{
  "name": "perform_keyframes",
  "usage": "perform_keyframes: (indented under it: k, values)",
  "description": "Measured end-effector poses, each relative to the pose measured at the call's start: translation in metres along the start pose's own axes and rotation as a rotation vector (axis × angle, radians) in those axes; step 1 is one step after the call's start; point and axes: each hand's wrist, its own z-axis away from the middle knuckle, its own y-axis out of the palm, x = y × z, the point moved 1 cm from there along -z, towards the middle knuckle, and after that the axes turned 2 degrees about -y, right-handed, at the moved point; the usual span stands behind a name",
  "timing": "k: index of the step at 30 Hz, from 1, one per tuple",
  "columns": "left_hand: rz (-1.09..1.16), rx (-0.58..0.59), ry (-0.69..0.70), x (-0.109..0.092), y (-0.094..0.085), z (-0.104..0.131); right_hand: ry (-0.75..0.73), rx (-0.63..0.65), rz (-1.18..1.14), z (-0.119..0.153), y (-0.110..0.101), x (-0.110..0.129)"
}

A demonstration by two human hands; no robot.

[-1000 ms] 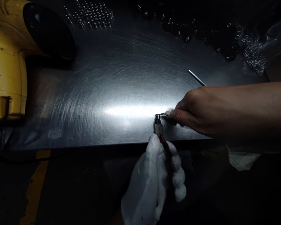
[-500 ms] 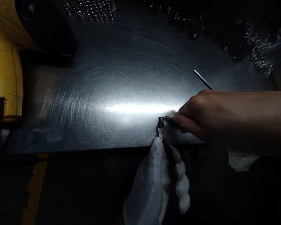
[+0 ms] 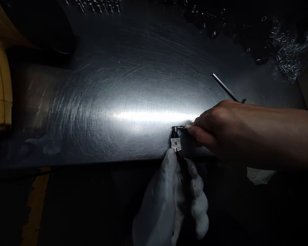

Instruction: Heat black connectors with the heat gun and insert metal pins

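My left hand (image 3: 169,198), in a white glove, is closed around a pair of pliers (image 3: 176,144) with dark red handles. The jaws point away from me and meet a small metal part (image 3: 179,127) near the table's front edge. From the right, my bare right hand (image 3: 207,128) pinches the other end of this part between thumb and fingers. Its exact shape is too small to tell. Behind my right hand a thin metal rod (image 3: 225,87) lies at a slant, partly hidden by the hand.
The scratched metal table (image 3: 105,85) reflects a bright light. A yellow machine (image 3: 0,82) with a dark part stands at the left. Upright metal pieces (image 3: 100,7) stand at the back. Scattered small parts (image 3: 214,33) and a clear bag of them (image 3: 289,61) lie back right.
The whole view has shifted slightly, with the yellow machine now further left and the back pieces higher. Both hands keep their hold, and more of the rod's near end shows.
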Motion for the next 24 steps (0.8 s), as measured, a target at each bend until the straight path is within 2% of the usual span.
perform_keyframes:
  k: [5, 11, 14, 18, 21, 24]
  values:
    - [0.015, 0.085, 0.002, -0.003, 0.000, 0.004, 0.109, 0.078, 0.029, 0.001, -0.007, 0.013]
    - [0.066, 0.126, -0.033, -0.004, -0.008, 0.000, 0.052, 0.106, 0.045, 0.001, -0.011, 0.018]
    - [0.072, 0.160, -0.059, -0.003, -0.012, -0.003, 0.015, 0.069, 0.029, 0.002, -0.010, 0.015]
    - [0.060, 0.114, -0.041, -0.003, -0.014, -0.001, 0.000, 0.009, -0.021, 0.000, -0.010, 0.008]
    - [0.088, 0.074, -0.073, -0.003, -0.014, 0.001, 0.005, 0.042, -0.060, -0.006, -0.015, 0.002]
    - [0.129, 0.086, -0.075, -0.003, -0.013, 0.000, -0.016, 0.076, 0.035, -0.012, -0.021, -0.001]
